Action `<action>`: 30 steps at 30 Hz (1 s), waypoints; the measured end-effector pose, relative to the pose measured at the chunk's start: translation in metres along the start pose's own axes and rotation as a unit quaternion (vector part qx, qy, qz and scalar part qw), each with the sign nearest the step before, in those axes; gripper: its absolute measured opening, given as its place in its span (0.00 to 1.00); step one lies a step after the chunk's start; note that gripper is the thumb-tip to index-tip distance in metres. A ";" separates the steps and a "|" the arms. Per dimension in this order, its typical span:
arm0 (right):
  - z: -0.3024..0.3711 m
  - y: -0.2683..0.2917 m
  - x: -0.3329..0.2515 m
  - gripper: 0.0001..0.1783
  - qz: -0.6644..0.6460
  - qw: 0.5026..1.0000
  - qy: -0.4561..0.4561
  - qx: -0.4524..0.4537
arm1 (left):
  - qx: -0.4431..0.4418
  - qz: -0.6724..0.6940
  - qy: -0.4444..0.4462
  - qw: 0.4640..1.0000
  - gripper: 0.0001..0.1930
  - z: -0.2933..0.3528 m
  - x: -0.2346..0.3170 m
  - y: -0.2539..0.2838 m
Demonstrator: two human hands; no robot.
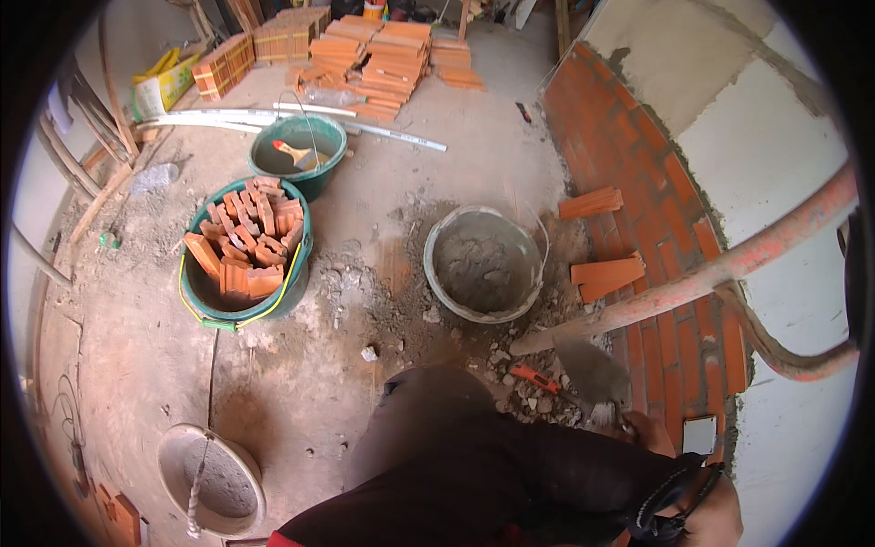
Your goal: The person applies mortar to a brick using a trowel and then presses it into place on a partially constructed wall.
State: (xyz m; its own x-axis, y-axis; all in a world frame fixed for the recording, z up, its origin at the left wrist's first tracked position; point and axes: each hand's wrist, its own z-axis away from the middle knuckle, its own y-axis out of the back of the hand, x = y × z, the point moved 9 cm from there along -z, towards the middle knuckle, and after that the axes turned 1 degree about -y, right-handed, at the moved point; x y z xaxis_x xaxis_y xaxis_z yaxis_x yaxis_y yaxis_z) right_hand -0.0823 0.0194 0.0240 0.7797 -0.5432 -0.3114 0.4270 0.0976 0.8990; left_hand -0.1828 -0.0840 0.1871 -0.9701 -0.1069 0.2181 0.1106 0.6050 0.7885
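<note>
At the lower right, my right hand [649, 432] is closed around the handle of a trowel, partly hidden behind my dark-clothed leg. The trowel's grey blade [594, 372], blurred, points up and left beside the brick-faced wall [670, 301]. A black strap [670, 501] crosses near the wrist. Just left of the blade, a tool with an orange handle [536, 377] lies on mortar rubble. Ahead of my knee stands a round bucket [437, 290] with wet grey mortar [481, 272] inside. My left hand does not show.
A slanting metal pole [684, 287] crosses before the wall. Two loose orange tiles [591, 202] rest against it. Left stand a green bucket [296, 264] of brick pieces, another holding a brush [296, 153], and a pale bucket [173, 483]. Stacked tiles [383, 68] lie farther back.
</note>
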 end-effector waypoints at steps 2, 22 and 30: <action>-0.019 -0.002 -0.022 0.16 -0.020 0.997 0.015 0.074 | 0.028 0.001 -0.012 1.000 0.25 0.002 0.003 0.008; -0.232 -0.026 -0.189 0.13 0.153 0.972 0.174 0.041 | 0.204 -0.073 0.084 0.973 0.25 0.145 0.007 0.111; -0.242 -0.041 -0.153 0.14 0.064 0.986 0.155 0.014 | 0.252 -0.153 0.250 0.922 0.26 0.248 0.007 0.146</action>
State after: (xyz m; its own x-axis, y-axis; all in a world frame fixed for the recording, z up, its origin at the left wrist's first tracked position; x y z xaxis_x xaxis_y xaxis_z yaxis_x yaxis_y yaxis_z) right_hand -0.1082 0.3001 -0.0400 0.9311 -0.2456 -0.2698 0.3059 0.1228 0.9441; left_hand -0.2267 0.1991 0.1606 -0.7041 -0.6076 0.3675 -0.3882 0.7627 0.5173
